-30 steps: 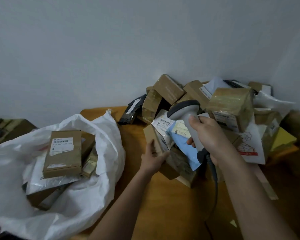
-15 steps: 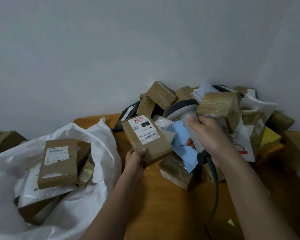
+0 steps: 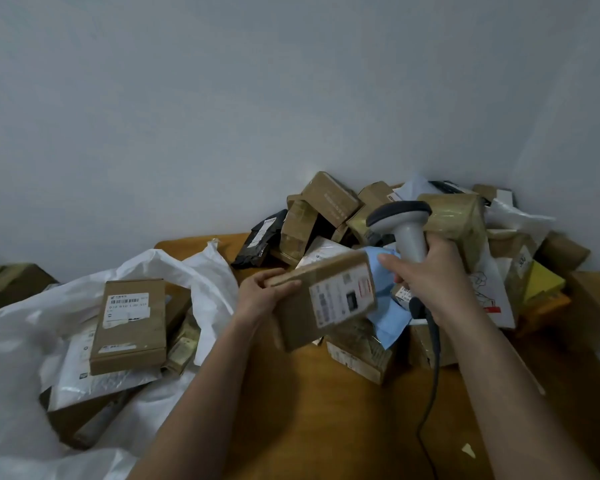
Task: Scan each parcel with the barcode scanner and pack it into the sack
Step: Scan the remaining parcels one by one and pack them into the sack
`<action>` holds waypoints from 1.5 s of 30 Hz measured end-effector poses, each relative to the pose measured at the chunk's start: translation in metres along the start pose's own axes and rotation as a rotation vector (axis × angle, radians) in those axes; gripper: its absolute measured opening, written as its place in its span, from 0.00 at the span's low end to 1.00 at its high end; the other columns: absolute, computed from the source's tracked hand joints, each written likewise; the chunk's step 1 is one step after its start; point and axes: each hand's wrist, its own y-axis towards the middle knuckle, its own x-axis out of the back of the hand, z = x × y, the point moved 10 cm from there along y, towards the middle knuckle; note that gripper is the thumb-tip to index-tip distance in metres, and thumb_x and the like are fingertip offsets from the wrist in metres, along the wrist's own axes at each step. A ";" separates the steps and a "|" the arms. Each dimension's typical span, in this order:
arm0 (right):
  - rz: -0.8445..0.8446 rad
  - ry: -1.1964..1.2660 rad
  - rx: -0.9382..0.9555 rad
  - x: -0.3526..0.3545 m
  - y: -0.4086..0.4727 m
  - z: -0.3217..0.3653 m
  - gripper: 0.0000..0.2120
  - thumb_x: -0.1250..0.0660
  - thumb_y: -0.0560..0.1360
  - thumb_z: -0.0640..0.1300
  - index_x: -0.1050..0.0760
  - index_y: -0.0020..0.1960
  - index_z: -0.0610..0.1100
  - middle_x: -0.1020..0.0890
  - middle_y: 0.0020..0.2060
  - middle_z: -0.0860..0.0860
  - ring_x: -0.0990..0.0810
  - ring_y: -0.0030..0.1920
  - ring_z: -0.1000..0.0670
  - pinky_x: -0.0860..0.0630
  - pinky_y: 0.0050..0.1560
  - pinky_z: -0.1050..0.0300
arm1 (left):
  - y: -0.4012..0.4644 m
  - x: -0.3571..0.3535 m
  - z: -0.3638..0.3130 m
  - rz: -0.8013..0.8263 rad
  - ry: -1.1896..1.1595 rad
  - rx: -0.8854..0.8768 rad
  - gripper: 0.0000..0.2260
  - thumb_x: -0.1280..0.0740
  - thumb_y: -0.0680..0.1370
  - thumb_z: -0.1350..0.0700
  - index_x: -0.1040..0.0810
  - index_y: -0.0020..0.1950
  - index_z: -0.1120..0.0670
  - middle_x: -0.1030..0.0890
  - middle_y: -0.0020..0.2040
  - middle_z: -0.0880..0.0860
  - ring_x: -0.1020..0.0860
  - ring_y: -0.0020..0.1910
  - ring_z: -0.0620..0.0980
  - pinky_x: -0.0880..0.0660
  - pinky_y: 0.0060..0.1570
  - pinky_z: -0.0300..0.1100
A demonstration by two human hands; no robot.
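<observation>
Left hand (image 3: 262,296) grip clamped a flat brown cardboard parcel (image 3: 326,301), white label up, above the wooden counter (image 3: 326,410). Right hand (image 3: 430,282) grip wrapped the grey plastic scanner (image 3: 404,225) handle. Crinkled white sack (image 3: 194,271) sat left.

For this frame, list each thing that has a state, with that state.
Left hand: gripping the cardboard parcel.
Cardboard parcel: lifted off the table, label up, tilted.
Right hand: gripping the barcode scanner.
Barcode scanner: upright, corded.
Sack: open, parcels inside.
Parcel pile: heaped against the wall.
</observation>
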 end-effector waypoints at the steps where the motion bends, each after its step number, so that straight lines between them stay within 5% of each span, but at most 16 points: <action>1: 0.021 -0.033 -0.021 -0.004 0.001 -0.005 0.19 0.23 0.70 0.48 0.26 0.55 0.43 0.19 0.42 0.46 0.19 0.33 0.55 0.22 0.37 0.51 | -0.001 0.002 -0.006 0.010 0.035 -0.014 0.27 0.21 0.65 0.49 0.23 0.61 0.50 0.22 0.60 0.55 0.21 0.56 0.55 0.21 0.57 0.56; 3: 0.091 -0.060 -0.044 -0.017 0.000 -0.012 0.24 0.22 0.68 0.47 0.27 0.58 0.42 0.19 0.43 0.45 0.19 0.33 0.57 0.23 0.36 0.54 | -0.005 0.003 -0.016 0.042 0.107 -0.025 0.35 0.20 0.60 0.45 0.26 0.64 0.48 0.23 0.58 0.52 0.21 0.55 0.53 0.21 0.55 0.54; 5: 0.179 -0.105 -0.059 -0.032 -0.002 -0.017 0.28 0.20 0.67 0.49 0.28 0.61 0.42 0.20 0.48 0.46 0.18 0.43 0.50 0.21 0.43 0.49 | -0.009 0.001 -0.023 0.092 0.132 -0.038 0.40 0.20 0.56 0.41 0.28 0.66 0.48 0.23 0.57 0.52 0.21 0.55 0.53 0.21 0.56 0.53; 10: 0.377 -0.192 -0.106 -0.063 -0.012 -0.031 0.30 0.18 0.62 0.51 0.27 0.57 0.44 0.20 0.50 0.48 0.19 0.49 0.47 0.20 0.52 0.42 | -0.016 -0.005 -0.033 0.214 0.029 -0.047 0.36 0.20 0.57 0.45 0.26 0.63 0.48 0.21 0.58 0.58 0.18 0.51 0.58 0.19 0.45 0.47; 16: 0.492 -0.278 -0.109 -0.079 -0.020 -0.037 0.33 0.17 0.60 0.54 0.33 0.55 0.51 0.20 0.45 0.53 0.19 0.41 0.55 0.24 0.34 0.60 | -0.021 -0.007 -0.039 0.324 0.002 -0.110 0.25 0.22 0.63 0.50 0.23 0.59 0.47 0.15 0.45 0.52 0.16 0.41 0.50 0.21 0.37 0.39; 19: 0.436 -0.206 -0.142 -0.079 -0.017 -0.042 0.28 0.18 0.61 0.52 0.32 0.50 0.49 0.19 0.45 0.49 0.17 0.41 0.49 0.18 0.42 0.47 | -0.015 0.013 -0.042 0.123 0.002 -0.157 0.30 0.23 0.62 0.46 0.25 0.62 0.49 0.18 0.53 0.50 0.19 0.50 0.48 0.22 0.42 0.37; 22: 0.322 -0.067 -0.212 -0.071 -0.012 -0.049 0.22 0.19 0.64 0.50 0.28 0.50 0.47 0.18 0.42 0.44 0.17 0.38 0.46 0.18 0.42 0.46 | -0.016 0.033 -0.023 -0.046 -0.023 -0.077 0.42 0.24 0.60 0.43 0.33 0.72 0.53 0.26 0.63 0.53 0.24 0.60 0.53 0.23 0.59 0.52; 25: 0.202 0.149 -0.302 -0.065 -0.008 -0.056 0.21 0.20 0.66 0.48 0.25 0.52 0.40 0.18 0.37 0.44 0.20 0.32 0.48 0.22 0.34 0.52 | -0.029 0.010 0.018 0.125 -0.064 0.079 0.44 0.23 0.60 0.45 0.35 0.73 0.54 0.23 0.64 0.55 0.22 0.61 0.56 0.27 0.64 0.58; 31: 0.072 0.359 -0.378 -0.063 -0.007 -0.065 0.17 0.21 0.68 0.45 0.25 0.49 0.40 0.19 0.33 0.46 0.23 0.24 0.55 0.25 0.26 0.60 | -0.050 -0.047 0.069 0.462 -0.262 0.269 0.26 0.23 0.69 0.57 0.26 0.64 0.54 0.16 0.57 0.56 0.18 0.57 0.55 0.22 0.58 0.55; 37: 0.036 0.249 -0.299 -0.051 -0.007 -0.049 0.12 0.32 0.77 0.54 0.25 0.47 0.45 0.20 0.38 0.47 0.20 0.29 0.54 0.25 0.32 0.56 | -0.035 -0.032 0.074 0.293 -0.419 0.281 0.24 0.24 0.68 0.59 0.26 0.61 0.60 0.16 0.53 0.60 0.16 0.53 0.57 0.18 0.47 0.47; 45: 0.268 0.109 -0.087 -0.048 -0.037 0.025 0.14 0.41 0.81 0.52 0.23 0.48 0.44 0.19 0.34 0.48 0.20 0.27 0.57 0.26 0.33 0.57 | -0.026 -0.018 0.096 0.048 -0.470 0.369 0.12 0.27 0.73 0.62 0.26 0.53 0.61 0.15 0.48 0.60 0.15 0.47 0.56 0.18 0.39 0.46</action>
